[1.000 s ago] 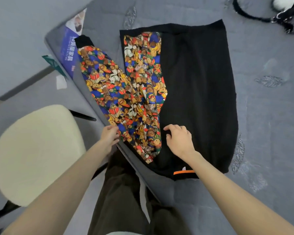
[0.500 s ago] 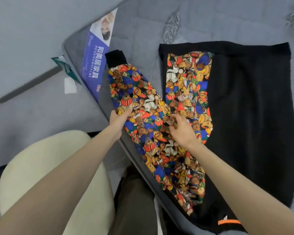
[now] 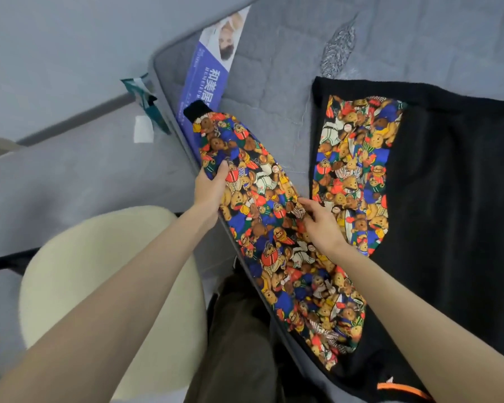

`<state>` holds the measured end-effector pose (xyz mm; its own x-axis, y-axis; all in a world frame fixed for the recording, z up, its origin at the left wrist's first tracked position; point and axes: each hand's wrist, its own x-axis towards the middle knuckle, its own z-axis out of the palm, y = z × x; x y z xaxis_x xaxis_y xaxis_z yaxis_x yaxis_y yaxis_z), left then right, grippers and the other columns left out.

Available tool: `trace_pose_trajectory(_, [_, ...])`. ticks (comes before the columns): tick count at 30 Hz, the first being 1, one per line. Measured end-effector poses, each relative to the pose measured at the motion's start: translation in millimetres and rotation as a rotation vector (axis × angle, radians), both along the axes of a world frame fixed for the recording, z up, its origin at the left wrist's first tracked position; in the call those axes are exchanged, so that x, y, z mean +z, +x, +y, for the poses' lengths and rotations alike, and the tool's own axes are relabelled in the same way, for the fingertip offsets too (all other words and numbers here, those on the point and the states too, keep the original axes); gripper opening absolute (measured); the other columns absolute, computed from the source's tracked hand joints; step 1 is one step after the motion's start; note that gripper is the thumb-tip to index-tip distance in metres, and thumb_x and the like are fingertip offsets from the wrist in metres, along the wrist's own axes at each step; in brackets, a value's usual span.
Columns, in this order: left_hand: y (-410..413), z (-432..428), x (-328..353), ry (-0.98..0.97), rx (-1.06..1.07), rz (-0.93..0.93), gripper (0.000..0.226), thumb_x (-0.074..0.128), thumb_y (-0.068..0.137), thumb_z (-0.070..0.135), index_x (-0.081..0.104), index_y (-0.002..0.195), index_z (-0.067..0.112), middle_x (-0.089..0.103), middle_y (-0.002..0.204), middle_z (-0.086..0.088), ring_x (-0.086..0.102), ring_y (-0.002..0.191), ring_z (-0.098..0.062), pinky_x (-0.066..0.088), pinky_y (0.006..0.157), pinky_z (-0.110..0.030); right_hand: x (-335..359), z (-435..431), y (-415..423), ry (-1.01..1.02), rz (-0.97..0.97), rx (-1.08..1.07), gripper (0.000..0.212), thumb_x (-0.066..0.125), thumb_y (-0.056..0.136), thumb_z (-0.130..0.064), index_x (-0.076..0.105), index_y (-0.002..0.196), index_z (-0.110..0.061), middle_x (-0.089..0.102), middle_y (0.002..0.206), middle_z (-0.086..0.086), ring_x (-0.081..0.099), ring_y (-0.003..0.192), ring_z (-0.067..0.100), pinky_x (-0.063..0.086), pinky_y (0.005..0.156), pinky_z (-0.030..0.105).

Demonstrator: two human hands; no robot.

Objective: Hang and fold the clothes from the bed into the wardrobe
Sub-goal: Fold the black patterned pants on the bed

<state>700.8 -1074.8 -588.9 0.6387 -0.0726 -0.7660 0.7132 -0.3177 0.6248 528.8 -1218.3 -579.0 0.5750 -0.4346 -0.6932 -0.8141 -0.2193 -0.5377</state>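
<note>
Head view, folding stage. A black sweatshirt [image 3: 448, 213] lies flat on the grey mattress [image 3: 274, 68], filling the frame from 2 to 5 o'clock, with a bear-print panel [image 3: 352, 170] along its near side. Its bear-print sleeve [image 3: 268, 228] runs from the shoulder at 5 o'clock out to the black cuff [image 3: 195, 109] at 11 o'clock, overhanging the mattress edge.

The left hand [image 3: 208, 193] grips the sleeve's outer edge, thumb pressed on top and fingers hidden beneath the cloth. The right hand [image 3: 322, 225] pinches the inner edge with curled fingers, near the panel. Both holds sit about mid-sleeve, so the cuff end is unsupported.

Risks, as judged: if the sleeve is swung toward 3 o'clock across the body, the free cuff end may flop or twist and leave a crooked fold. A loose pinch could let the slick-looking printed fabric slide out. Dragging rather than lifting could rumple the flat body. The overhanging cloth could slip off toward the cream stool [image 3: 99, 286] at 8 o'clock.
</note>
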Motion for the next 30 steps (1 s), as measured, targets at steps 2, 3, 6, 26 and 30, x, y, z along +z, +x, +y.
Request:
trace_pose_trajectory(2, [-4.1, 26.6, 10.3, 0.035, 0.041, -0.025, 0.039, 0.054, 0.093, 0.046, 0.055, 0.12, 0.018, 0.068, 0.112, -0.002, 0.066, 0.1, -0.021, 0.053, 0.09, -0.044, 9.9, 10.8, 6.2, -0.025, 0.016, 0.082, 0.05, 0.042, 0.096, -0.001, 0.041, 0.143, -0.016, 0.042, 0.146, 0.01, 0.038, 0.131, 0.025, 0.031, 0.106, 0.036])
trace_pose_trajectory(3, [-7.1, 41.3, 15.3, 0.063, 0.064, -0.049, 0.042, 0.053, 0.093, 0.048, 0.055, 0.121, 0.017, 0.067, 0.113, -0.002, 0.065, 0.101, -0.021, 0.053, 0.091, -0.044, 14.9, 16.1, 8.2, -0.043, 0.013, 0.128, 0.049, 0.044, 0.095, -0.004, 0.042, 0.143, -0.016, 0.038, 0.15, 0.008, 0.032, 0.137, 0.024, 0.021, 0.115, 0.038])
trace_pose_trajectory(6, [-19.3, 85.3, 32.2, 0.103, 0.157, -0.105, 0.044, 0.048, 0.094, 0.05, 0.055, 0.121, 0.015, 0.067, 0.114, -0.003, 0.065, 0.099, -0.02, 0.055, 0.088, -0.04, 28.5, 31.5, 9.4, -0.044, 0.014, 0.191, 0.047, 0.046, 0.095, -0.008, 0.043, 0.142, -0.016, 0.033, 0.153, 0.007, 0.025, 0.142, 0.025, 0.014, 0.118, 0.043])
trace_pose_trajectory(26, [-240.6, 17.1, 161.8, -0.015, -0.351, -0.565, 0.046, 0.046, 0.099, 0.028, 0.038, 0.141, 0.009, 0.049, 0.138, -0.006, 0.044, 0.128, -0.022, 0.031, 0.103, -0.025, 147.0, 10.7, -244.5, -0.318, -0.073, -0.068, 0.039, 0.045, 0.097, -0.012, 0.049, 0.135, -0.018, 0.028, 0.153, 0.012, 0.017, 0.145, 0.019, 0.006, 0.113, 0.033])
trace_pose_trajectory(30, [-325.1, -56.0, 156.8, -0.15, -0.737, -0.506, 0.047, 0.053, 0.096, 0.025, 0.042, 0.14, 0.013, 0.054, 0.134, -0.003, 0.049, 0.124, -0.021, 0.035, 0.102, -0.026, 162.5, -16.6, -324.8, -0.353, -0.068, -0.234, 0.038, 0.045, 0.098, -0.013, 0.049, 0.136, -0.017, 0.033, 0.151, 0.011, 0.02, 0.144, 0.022, 0.008, 0.115, 0.034])
